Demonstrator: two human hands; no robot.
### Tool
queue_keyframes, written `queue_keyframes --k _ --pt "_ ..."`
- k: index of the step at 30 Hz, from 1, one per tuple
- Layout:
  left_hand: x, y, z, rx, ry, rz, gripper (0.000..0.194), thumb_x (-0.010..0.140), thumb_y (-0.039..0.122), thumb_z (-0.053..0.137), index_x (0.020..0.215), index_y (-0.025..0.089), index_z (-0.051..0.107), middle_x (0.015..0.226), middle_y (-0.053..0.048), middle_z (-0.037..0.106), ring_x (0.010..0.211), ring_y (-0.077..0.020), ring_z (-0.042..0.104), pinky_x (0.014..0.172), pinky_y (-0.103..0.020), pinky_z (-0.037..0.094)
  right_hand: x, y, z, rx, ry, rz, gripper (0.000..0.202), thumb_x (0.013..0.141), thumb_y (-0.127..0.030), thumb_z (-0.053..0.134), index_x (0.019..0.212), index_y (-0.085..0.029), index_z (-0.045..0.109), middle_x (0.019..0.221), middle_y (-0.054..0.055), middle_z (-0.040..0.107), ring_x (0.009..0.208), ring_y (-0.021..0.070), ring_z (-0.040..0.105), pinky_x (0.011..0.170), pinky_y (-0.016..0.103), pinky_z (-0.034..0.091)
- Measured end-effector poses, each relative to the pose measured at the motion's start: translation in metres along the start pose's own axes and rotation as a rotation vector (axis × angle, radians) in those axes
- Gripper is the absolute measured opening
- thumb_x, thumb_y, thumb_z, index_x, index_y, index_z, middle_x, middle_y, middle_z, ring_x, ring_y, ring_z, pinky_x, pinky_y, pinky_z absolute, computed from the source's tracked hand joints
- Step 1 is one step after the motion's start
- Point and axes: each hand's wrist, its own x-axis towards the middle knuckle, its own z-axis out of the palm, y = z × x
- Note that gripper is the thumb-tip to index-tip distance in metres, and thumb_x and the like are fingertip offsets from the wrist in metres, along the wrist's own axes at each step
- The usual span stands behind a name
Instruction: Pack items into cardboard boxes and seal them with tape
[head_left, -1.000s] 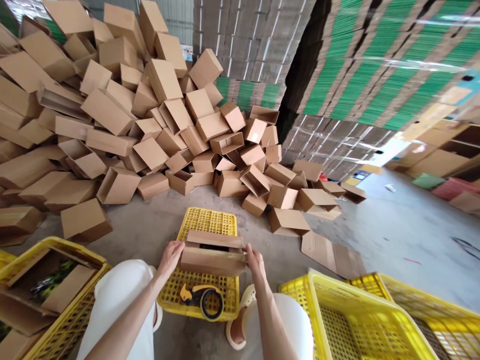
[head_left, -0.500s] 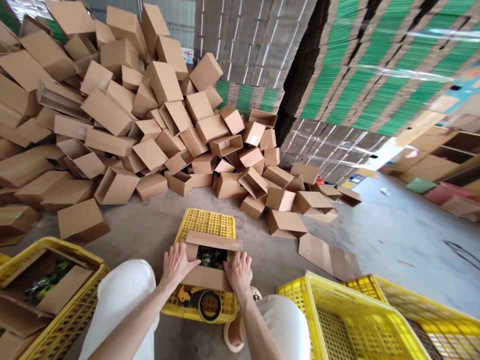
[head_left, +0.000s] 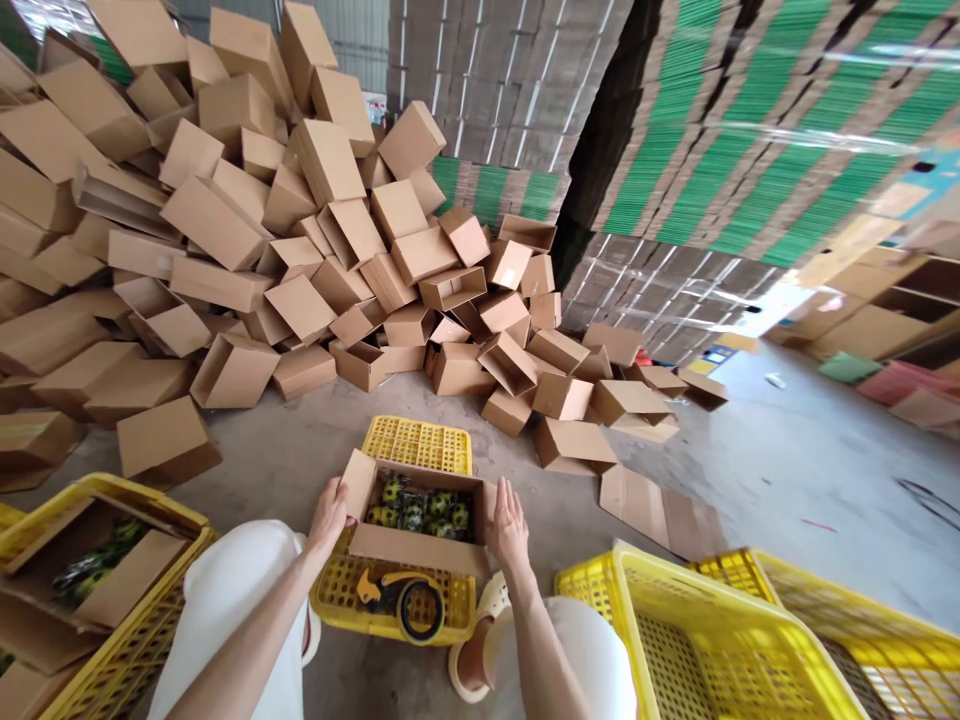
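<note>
An open cardboard box (head_left: 420,545) rests on an upturned yellow crate (head_left: 352,600) between my knees. Inside it lie several green-and-black round items (head_left: 424,512) in clear plastic; their kind is hard to make out. My left hand (head_left: 330,515) grips the raised left end flap (head_left: 360,480). Against the right end flap, my right hand (head_left: 510,525) is pressed with its fingers stretched out. On the crate, just nearer to me than the box, lies a tape dispenser (head_left: 420,608) with an orange-yellow handle and a large dark ring.
Beyond the crate rises a heap of cardboard boxes (head_left: 300,305). At left stands a yellow crate (head_left: 169,600) holding an open box of similar items. Yellow baskets (head_left: 697,640) stand at right. A flattened carton (head_left: 660,510) lies on the floor, with stacked cardboard (head_left: 675,160) behind.
The end flaps, folded inward before, now stand outward, and more of the contents shows. My hands have moved apart to the box's two ends.
</note>
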Motion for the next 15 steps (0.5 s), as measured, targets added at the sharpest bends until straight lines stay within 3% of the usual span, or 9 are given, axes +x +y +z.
queue_keyframes --k 3,6,8,11,15 --pt "0.002 -0.005 0.001 -0.075 0.004 -0.049 0.037 0.106 0.047 0.045 0.128 0.022 0.061 0.121 -0.011 0.073 0.084 -0.0170 0.074 0.062 -0.022 0.061 0.016 -0.002 0.003 0.150 -0.090 -0.103 0.086 0.070 -0.008 0.047 0.154 -0.020 0.059 0.154 0.011 0.062 0.148 0.0268 0.053 0.124 0.049 0.044" --pt "0.002 -0.009 0.002 -0.128 0.000 -0.064 0.038 0.104 0.048 0.051 0.129 0.022 0.063 0.117 -0.010 0.074 0.081 -0.0170 0.075 0.061 -0.023 0.063 0.022 0.000 -0.002 0.152 -0.203 -0.158 0.068 0.070 -0.006 0.048 0.129 -0.020 0.079 0.148 0.011 0.068 0.147 0.0268 0.054 0.126 0.047 0.041" --pt "0.003 -0.010 0.002 -0.154 -0.010 -0.059 0.037 0.103 0.048 0.053 0.127 0.023 0.065 0.114 -0.010 0.076 0.081 -0.0180 0.075 0.062 -0.025 0.063 0.019 0.005 -0.007 0.118 -0.323 -0.223 0.071 0.067 -0.004 0.051 0.132 -0.018 0.078 0.155 0.013 0.063 0.153 0.0279 0.049 0.129 0.049 0.036" --pt "0.003 -0.012 0.001 -0.184 -0.023 -0.047 0.038 0.103 0.048 0.053 0.128 0.023 0.066 0.115 -0.010 0.076 0.085 -0.0189 0.076 0.063 -0.025 0.064 0.009 0.016 -0.016 0.056 -0.463 -0.287 0.090 0.063 -0.003 0.059 0.151 -0.021 0.064 0.165 0.015 0.052 0.157 0.0297 0.043 0.128 0.052 0.035" --pt "0.005 -0.013 0.001 -0.204 -0.029 -0.046 0.041 0.103 0.047 0.053 0.133 0.022 0.066 0.118 -0.012 0.077 0.088 -0.0204 0.077 0.061 -0.025 0.063 -0.003 0.028 -0.027 -0.008 -0.525 -0.193 0.094 0.065 -0.012 0.074 0.155 -0.032 0.058 0.170 0.013 0.045 0.159 0.0349 0.039 0.122 0.056 0.040"
